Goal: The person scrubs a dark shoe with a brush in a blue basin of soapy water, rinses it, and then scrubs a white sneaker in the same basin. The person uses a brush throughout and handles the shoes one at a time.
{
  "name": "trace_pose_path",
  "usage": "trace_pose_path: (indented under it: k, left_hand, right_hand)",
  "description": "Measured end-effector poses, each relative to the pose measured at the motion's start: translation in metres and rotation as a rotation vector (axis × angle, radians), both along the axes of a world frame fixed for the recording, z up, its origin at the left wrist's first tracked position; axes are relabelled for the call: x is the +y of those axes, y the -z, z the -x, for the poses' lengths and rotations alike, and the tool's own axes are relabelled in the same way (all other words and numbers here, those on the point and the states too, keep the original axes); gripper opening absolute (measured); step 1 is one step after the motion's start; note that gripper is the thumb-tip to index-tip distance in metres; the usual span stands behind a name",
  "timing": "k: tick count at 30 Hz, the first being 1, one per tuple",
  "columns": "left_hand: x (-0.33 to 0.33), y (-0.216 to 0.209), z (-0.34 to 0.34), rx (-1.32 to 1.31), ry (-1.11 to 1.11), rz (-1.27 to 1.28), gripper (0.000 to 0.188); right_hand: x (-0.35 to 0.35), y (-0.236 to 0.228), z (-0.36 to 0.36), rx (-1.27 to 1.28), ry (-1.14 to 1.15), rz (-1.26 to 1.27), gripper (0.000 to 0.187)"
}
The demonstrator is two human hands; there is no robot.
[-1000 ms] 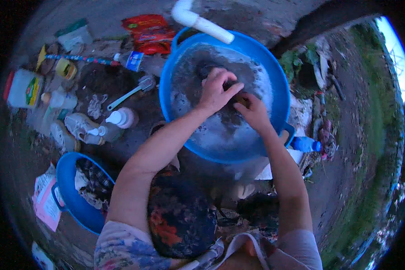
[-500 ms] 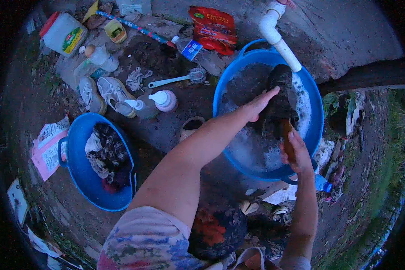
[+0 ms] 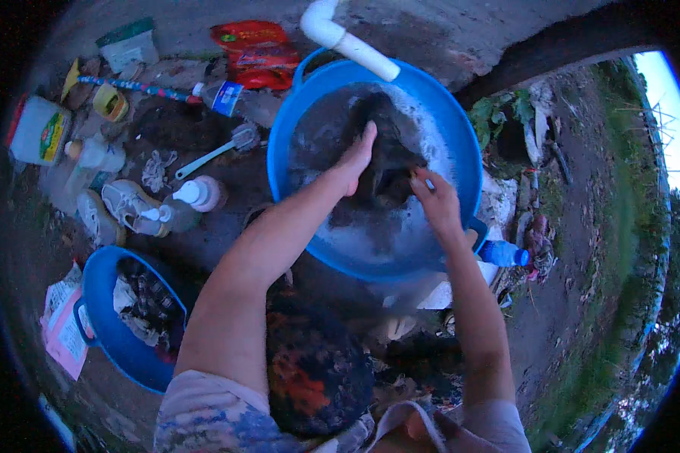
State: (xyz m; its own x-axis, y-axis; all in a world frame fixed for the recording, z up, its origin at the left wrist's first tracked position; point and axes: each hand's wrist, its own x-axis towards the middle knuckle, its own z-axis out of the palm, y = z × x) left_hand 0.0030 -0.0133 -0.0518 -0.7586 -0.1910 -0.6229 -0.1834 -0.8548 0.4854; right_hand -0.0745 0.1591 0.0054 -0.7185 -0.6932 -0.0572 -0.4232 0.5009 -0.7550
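Observation:
A dark, wet shoe (image 3: 385,128) is held over the soapy water in a large blue tub (image 3: 472,158). My left hand (image 3: 361,160) is closed on the shoe's left side, thumb pointing up along it. On the other side, near the shoe's opening, my right hand (image 3: 440,202) grips what looks like a wooden-handled brush. Only a small brown bit of the brush (image 3: 417,173) shows by the fingertips; its head is hidden. Foam lies along the tub's right side.
A white pipe (image 3: 366,59) reaches over the tub's far rim. To the left are a long-handled brush (image 3: 208,158), a pump bottle (image 3: 202,194), pale shoes (image 3: 128,205) and a smaller blue tub (image 3: 91,302) with clothes. A blue-capped bottle (image 3: 504,254) lies at right.
The view has swung, so the scene sits farther left. My right hand has moved up along the shoe, and the brush's brown handle, plain before, is now mostly hidden. My left hand keeps its hold.

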Motion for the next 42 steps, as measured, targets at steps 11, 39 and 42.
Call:
trace_pose_path:
  k: [11, 39, 42]
  left_hand:
    - [0.009, 0.007, 0.001, -0.006, 0.008, -0.037, 0.082]
    - [-0.008, -0.022, -0.008, -0.018, 0.033, -0.021, 0.083]
    - [0.001, -0.009, -0.005, 0.055, 0.068, 0.012, 0.083]
  right_hand:
    - [-0.02, -0.005, -0.009, 0.016, 0.059, -0.148, 0.033]
    - [0.01, -0.044, 0.017, -0.615, 0.019, -0.111, 0.034]
    - [-0.031, -0.033, -0.005, -0.555, 0.156, -0.084, 0.034]
